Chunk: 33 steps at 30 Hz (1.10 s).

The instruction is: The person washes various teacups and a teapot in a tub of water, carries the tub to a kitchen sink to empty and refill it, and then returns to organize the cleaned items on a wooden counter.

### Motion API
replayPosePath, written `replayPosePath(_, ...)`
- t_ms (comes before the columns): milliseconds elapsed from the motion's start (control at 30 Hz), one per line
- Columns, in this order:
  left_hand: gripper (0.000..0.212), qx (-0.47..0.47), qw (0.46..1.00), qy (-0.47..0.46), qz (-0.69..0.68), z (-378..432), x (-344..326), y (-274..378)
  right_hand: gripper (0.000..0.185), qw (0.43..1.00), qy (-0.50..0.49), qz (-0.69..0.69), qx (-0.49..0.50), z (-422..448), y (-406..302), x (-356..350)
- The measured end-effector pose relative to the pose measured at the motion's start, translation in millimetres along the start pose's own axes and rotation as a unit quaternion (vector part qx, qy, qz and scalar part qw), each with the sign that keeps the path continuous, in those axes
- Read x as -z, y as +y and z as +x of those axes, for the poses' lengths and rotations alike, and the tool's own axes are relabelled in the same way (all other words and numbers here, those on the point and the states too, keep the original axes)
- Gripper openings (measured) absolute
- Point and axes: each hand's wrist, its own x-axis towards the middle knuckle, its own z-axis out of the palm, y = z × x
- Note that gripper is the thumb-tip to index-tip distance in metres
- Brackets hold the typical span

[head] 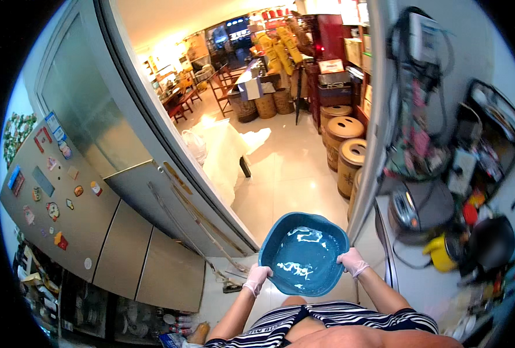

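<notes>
In front of my body I carry a blue plastic basin (303, 256) with bright reflections on the water inside it. My left hand (258, 278), in a thin translucent glove, grips the basin's left rim. On the opposite side my right hand (352, 262), gloved alike, holds the right rim. The fingers under the rim are partly hidden. Below the basin shows pale tiled floor, and ahead of it is a doorway with a grey sliding door (96, 100) at its left.
A refrigerator (66, 209) with magnets stands left; mop handles (196, 217) lean by the door. On the right, a white counter (418, 256) bears a rice cooker (414, 204) and a yellow-handled pot. Through the doorway, wooden drum-shaped stools (344, 128) line the right and a cloth-covered table (222, 152) stands left.
</notes>
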Motion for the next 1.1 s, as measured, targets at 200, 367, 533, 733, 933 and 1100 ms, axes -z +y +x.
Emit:
replayPosePath(200, 0.009, -0.071, 0.996, -0.007, 0.046, 230.1, -1.5, 43.3, 0.014, 1.0, 0.003, 0.01, 0.004, 187.8, -104.6, 6.8)
replayPosePath(367, 0.011, -0.063, 0.994, -0.012, 0.092, 371.6, 5.9, 153.6, 0.012, 0.999, 0.008, 0.04, 0.009, 333.3, -186.5, 0.0)
replayPosePath(533, 0.01, -0.062, 0.995, -0.026, 0.075, 521.2, 10.2, 246.9, 0.009, 0.999, 0.032, 0.042, 0.01, 456.4, -293.6, -8.3)
replayPosePath(733, 0.01, -0.065, 0.997, -0.021, 0.03, 706.9, 26.0, 321.0, 0.012, 0.999, 0.027, 0.001, 0.03, 643.2, -391.6, -27.9)
replayPosePath(933, 0.016, -0.038, 0.997, 0.064, 0.03, 883.5, 57.9, 367.1, 0.014, 0.998, -0.043, -0.048, 0.029, 821.5, -520.2, -65.2)
replayPosePath(1100, 0.015, -0.015, 0.992, 0.126, -0.02, 1005.6, 100.2, 430.2, 0.015, 0.992, -0.098, -0.079, 0.03, 969.7, -613.5, -108.7)
